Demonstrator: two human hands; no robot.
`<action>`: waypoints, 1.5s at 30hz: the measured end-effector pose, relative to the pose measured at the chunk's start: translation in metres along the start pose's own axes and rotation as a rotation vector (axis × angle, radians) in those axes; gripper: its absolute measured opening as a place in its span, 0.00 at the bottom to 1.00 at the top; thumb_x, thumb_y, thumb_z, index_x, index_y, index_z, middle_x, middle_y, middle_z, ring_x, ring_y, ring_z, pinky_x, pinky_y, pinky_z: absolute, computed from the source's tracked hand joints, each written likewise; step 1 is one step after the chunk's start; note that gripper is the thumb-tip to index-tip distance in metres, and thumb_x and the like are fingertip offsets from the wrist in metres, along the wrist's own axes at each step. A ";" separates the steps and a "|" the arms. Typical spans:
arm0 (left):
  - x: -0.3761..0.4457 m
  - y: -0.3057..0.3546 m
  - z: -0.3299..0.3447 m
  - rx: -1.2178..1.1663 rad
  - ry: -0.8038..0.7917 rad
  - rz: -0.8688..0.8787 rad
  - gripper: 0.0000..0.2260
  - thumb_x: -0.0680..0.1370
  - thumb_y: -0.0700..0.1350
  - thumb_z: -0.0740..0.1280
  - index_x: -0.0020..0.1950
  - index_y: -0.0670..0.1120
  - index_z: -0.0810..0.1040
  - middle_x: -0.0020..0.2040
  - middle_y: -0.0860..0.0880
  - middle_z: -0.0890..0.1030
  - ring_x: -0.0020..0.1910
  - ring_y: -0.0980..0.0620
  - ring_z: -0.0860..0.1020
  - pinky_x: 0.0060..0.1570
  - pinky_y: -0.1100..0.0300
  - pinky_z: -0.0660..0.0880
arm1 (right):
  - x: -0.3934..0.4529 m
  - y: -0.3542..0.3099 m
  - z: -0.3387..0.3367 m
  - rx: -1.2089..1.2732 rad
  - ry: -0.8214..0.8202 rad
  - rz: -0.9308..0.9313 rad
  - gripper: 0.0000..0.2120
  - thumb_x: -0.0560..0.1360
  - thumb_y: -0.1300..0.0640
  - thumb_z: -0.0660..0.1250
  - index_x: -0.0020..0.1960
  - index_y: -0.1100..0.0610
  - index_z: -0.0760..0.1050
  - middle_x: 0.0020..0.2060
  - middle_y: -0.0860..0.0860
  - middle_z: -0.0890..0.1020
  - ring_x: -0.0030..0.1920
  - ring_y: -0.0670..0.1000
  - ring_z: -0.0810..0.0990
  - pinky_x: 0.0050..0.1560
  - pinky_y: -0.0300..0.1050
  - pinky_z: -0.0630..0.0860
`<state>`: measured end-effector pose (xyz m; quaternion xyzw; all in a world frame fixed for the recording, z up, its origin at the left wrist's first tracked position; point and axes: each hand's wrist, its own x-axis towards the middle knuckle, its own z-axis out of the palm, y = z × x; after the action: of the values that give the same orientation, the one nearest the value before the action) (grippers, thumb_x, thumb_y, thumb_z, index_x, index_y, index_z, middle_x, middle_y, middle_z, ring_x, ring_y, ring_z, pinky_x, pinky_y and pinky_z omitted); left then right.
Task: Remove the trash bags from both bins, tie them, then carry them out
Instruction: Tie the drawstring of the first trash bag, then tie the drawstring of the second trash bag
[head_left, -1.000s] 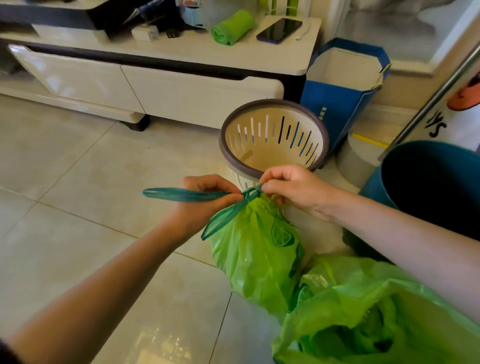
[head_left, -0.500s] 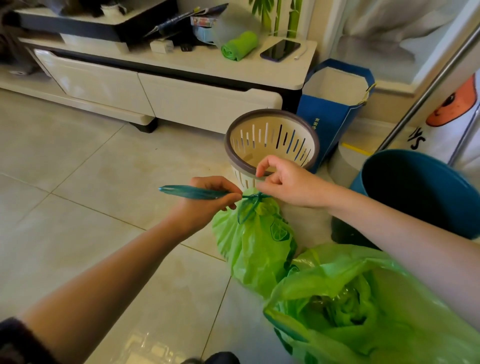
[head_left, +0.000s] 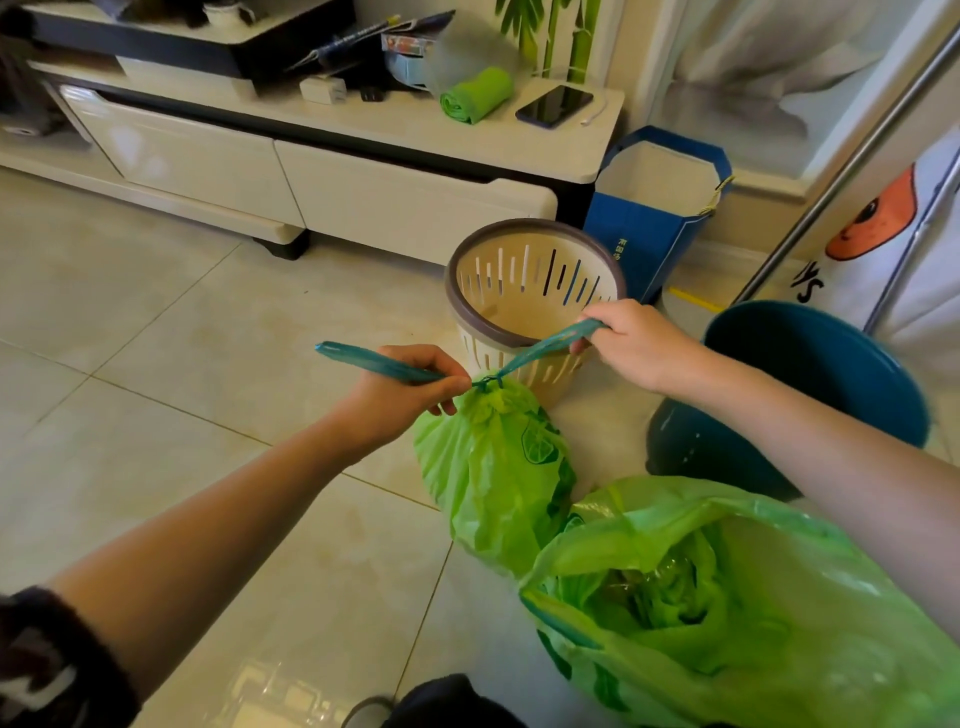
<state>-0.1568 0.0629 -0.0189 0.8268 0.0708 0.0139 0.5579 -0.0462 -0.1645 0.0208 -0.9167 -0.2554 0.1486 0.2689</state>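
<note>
A small green trash bag (head_left: 493, 467) sits on the floor tiles, its neck gathered under a teal drawstring knot (head_left: 485, 384). My left hand (head_left: 405, 395) grips one drawstring end, which sticks out to the left. My right hand (head_left: 631, 345) grips the other end and holds it taut up to the right. A second green trash bag (head_left: 737, 613) lies gaping at the lower right with its top untied. Behind the tied bag stands a cream slotted bin (head_left: 535, 291) with a brown rim and no bag in it. A dark teal bin (head_left: 810, 384) stands to the right, partly behind my right forearm.
A low white TV cabinet (head_left: 363, 176) runs along the back, with a phone (head_left: 553, 105) and a green bag roll (head_left: 475, 95) on top. A blue paper bag (head_left: 649, 228) stands beside it. A metal pole (head_left: 841, 166) slants at right.
My right hand has moved up and to the right, pulling its drawstring end taut. The loop has closed into a tight knot at the bag's neck.
</note>
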 end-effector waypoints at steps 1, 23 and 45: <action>-0.001 -0.003 -0.001 -0.001 0.001 -0.014 0.04 0.74 0.38 0.71 0.44 0.37 0.82 0.32 0.51 0.82 0.31 0.58 0.79 0.36 0.66 0.78 | -0.002 0.005 0.001 -0.002 -0.041 0.036 0.14 0.80 0.61 0.54 0.40 0.52 0.75 0.34 0.53 0.75 0.30 0.49 0.69 0.30 0.43 0.64; -0.006 0.060 -0.031 0.103 0.110 0.142 0.14 0.73 0.38 0.72 0.56 0.49 0.79 0.48 0.52 0.81 0.33 0.52 0.81 0.38 0.63 0.80 | -0.069 0.021 -0.002 0.006 -0.075 0.125 0.05 0.78 0.55 0.63 0.49 0.53 0.78 0.36 0.47 0.80 0.40 0.46 0.79 0.43 0.40 0.75; -0.049 0.038 0.101 0.675 -0.786 -0.697 0.34 0.75 0.52 0.70 0.73 0.38 0.60 0.58 0.36 0.77 0.37 0.42 0.83 0.43 0.52 0.82 | -0.217 0.120 -0.047 -0.180 0.185 0.393 0.12 0.70 0.51 0.72 0.52 0.55 0.78 0.44 0.51 0.80 0.46 0.52 0.78 0.49 0.45 0.72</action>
<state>-0.1909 -0.0504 -0.0195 0.8291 0.1262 -0.4973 0.2220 -0.1592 -0.3904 0.0197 -0.9788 -0.0584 0.0904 0.1744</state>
